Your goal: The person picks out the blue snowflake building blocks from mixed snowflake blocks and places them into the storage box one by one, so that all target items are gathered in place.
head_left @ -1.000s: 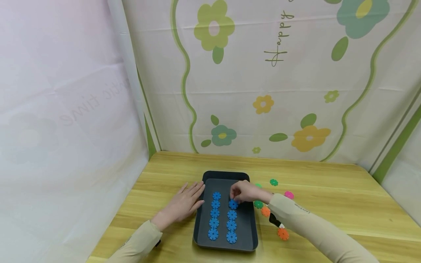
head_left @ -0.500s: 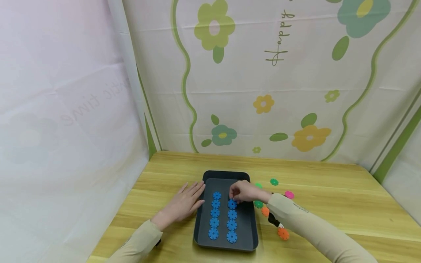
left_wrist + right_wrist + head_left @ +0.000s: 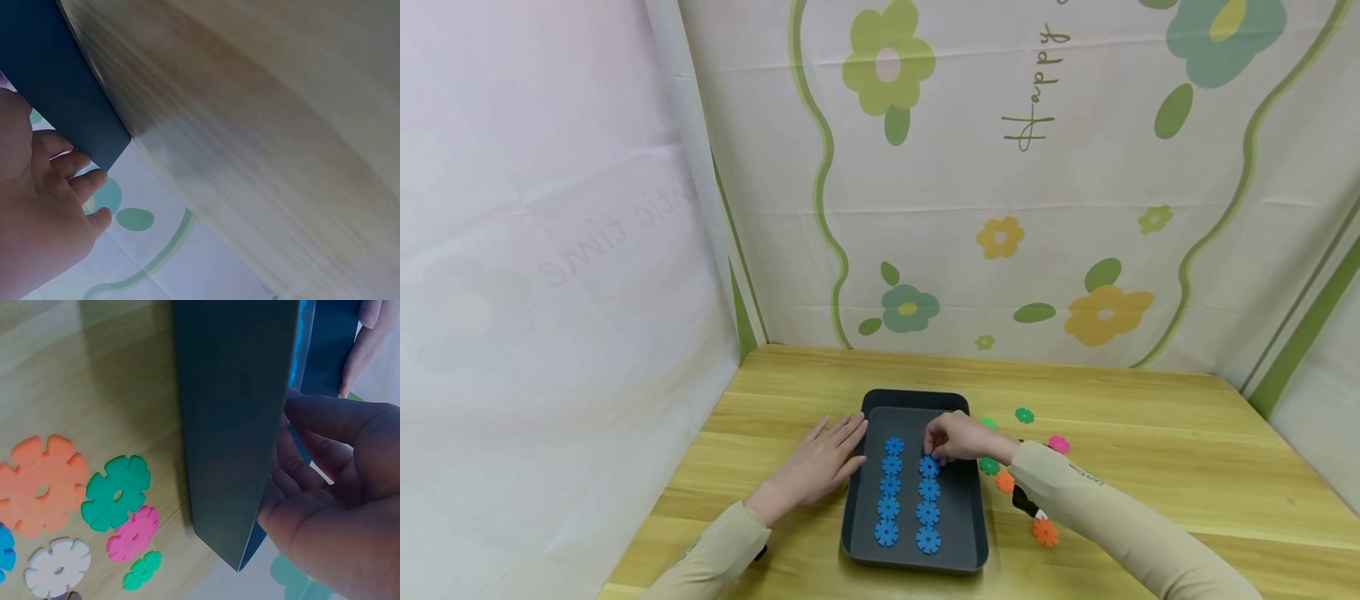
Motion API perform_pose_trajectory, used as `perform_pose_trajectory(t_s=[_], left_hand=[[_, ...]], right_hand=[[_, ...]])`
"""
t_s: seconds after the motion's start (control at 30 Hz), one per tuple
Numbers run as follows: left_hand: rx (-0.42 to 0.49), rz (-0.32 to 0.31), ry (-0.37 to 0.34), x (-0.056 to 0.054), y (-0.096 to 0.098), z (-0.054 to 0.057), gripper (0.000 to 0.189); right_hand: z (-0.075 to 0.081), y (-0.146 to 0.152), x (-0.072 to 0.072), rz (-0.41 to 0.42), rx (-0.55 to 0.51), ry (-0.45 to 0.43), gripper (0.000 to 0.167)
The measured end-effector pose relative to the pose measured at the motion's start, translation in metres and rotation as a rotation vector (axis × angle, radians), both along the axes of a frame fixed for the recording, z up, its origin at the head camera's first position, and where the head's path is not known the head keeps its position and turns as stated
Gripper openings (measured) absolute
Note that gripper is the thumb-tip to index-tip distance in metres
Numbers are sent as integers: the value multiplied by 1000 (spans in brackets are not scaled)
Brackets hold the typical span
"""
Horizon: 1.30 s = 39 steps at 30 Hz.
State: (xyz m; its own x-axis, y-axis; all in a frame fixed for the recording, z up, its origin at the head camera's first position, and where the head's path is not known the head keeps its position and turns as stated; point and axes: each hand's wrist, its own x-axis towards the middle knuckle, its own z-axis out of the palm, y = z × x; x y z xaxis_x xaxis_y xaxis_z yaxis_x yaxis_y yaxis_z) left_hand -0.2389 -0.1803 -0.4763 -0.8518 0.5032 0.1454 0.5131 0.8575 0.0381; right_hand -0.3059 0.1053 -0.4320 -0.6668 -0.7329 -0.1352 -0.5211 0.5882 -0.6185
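A dark grey rectangular tray (image 3: pixel 908 521) lies on the wooden table. Two columns of blue notched plastic discs run along it, the left column (image 3: pixel 889 486) reaching slightly farther back than the right one. At the far end of the right column, my right hand (image 3: pixel 958 437) pinches the edge of a blue disc (image 3: pixel 928 468) with curled fingers. From the right wrist view, the tray wall (image 3: pixel 234 425) hides that disc from the fingertips of my right hand (image 3: pixel 337 481). My left hand (image 3: pixel 820 465) rests with extended fingers against the tray's left rim; the left wrist view shows it beside the tray wall (image 3: pixel 72 94).
Loose notched discs lie right of the tray, including an orange disc (image 3: pixel 1044 532), a pink disc (image 3: pixel 1059 444) and a green disc (image 3: pixel 1025 415). A white disc (image 3: pixel 57 567) shows in the right wrist view. Flower-patterned fabric (image 3: pixel 940 192) hangs behind the table (image 3: pixel 797 379).
The blue disc at my right fingertips has shifted slightly left, into line with its column. My left hand and the tray have stayed put.
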Motion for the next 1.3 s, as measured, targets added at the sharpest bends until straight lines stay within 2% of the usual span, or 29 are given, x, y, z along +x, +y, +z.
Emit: perform_pose_trajectory(t_s=[0.2,0.4,0.53,0.7,0.8,0.93,1.1,1.3], left_hand=[[-6,-7,10,1,0,0,60],[-7,-2,7,2,0,0,60],[-3,1,5,1,1,0,60],[6,0,3,1,0,-1,60],[4,2,4,2,0,-1,60],[3,6,6,2,0,-1,60],[-7,9,7,1,0,-2,60],[0,6,2,1,0,-2,60]], right_hand=[[1,3,1,4,-3,39,6],[11,14,1,1,-73,35,6],[19,28,1,-58,-104,4,7],[26,52,3,-123,-102,65,6],[24,68,3,-139,-97,113,6],[16,88,8,-155,-86,107,7],[6,109,21,-190,-7,90,7],[-1,123,33,-239,107,61,17]])
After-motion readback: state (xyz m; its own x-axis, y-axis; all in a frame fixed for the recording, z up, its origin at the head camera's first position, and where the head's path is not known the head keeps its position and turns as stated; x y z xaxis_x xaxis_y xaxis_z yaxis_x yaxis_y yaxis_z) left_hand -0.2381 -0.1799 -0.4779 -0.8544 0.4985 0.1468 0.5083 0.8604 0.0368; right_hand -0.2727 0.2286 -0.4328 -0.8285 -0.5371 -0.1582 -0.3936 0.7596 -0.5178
